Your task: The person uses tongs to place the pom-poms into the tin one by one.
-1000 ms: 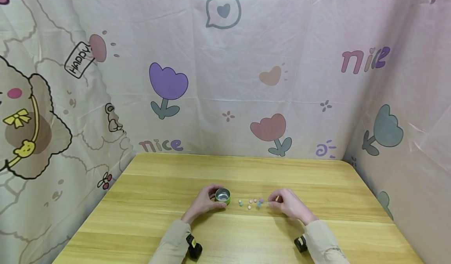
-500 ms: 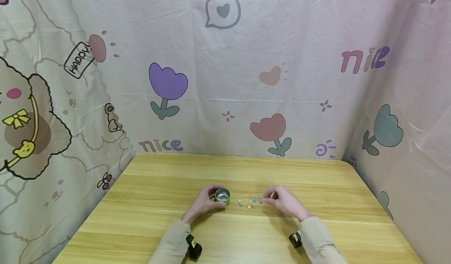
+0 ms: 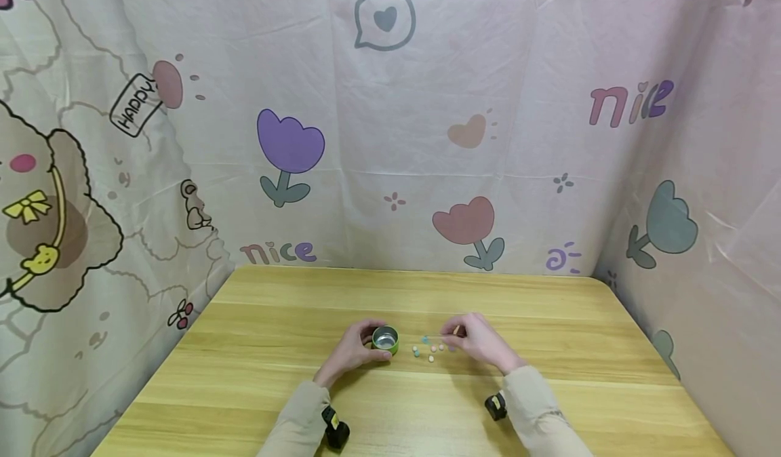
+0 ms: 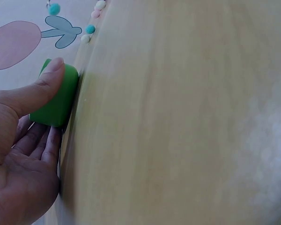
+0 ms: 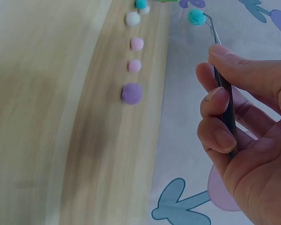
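Observation:
My left hand (image 3: 352, 348) grips a small green tin (image 3: 386, 339) on the wooden table (image 3: 274, 375); in the left wrist view the thumb (image 4: 35, 91) presses the green tin (image 4: 56, 101). My right hand (image 3: 478, 340) pinches thin metal tweezers (image 5: 222, 89), and their tip holds a teal pompom (image 5: 195, 17) lifted off the table. Several small pompoms (image 3: 430, 350) lie between the hands; the right wrist view shows a purple pompom (image 5: 131, 93), two pink pompoms (image 5: 136, 54) and a white pompom (image 5: 132, 18).
A printed fabric backdrop (image 3: 390, 118) closes off the back and both sides of the table. A dark wrist camera sits on each sleeve (image 3: 337, 430) (image 3: 495, 406).
My right hand has moved left toward the tin, lifting a teal pompom in the tweezers. The left hand and the tin have stayed put.

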The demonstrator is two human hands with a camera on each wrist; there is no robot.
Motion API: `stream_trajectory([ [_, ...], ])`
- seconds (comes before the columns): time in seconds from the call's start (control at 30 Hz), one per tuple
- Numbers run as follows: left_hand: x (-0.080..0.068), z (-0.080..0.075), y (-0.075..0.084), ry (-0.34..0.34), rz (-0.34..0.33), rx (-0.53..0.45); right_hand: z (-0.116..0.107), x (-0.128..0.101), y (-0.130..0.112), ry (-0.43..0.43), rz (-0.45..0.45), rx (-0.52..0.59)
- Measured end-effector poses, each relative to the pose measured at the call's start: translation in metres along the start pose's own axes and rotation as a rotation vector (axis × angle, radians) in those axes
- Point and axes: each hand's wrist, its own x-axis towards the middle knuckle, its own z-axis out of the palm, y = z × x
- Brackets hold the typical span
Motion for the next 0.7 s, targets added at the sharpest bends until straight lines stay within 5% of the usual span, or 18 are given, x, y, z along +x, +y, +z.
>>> stream_trajectory([
  [0.7, 0.0, 0.0, 0.0, -0.001, 0.007, -0.004, 0.018, 0.028, -0.017, -0.025, -0.047, -0.023],
])
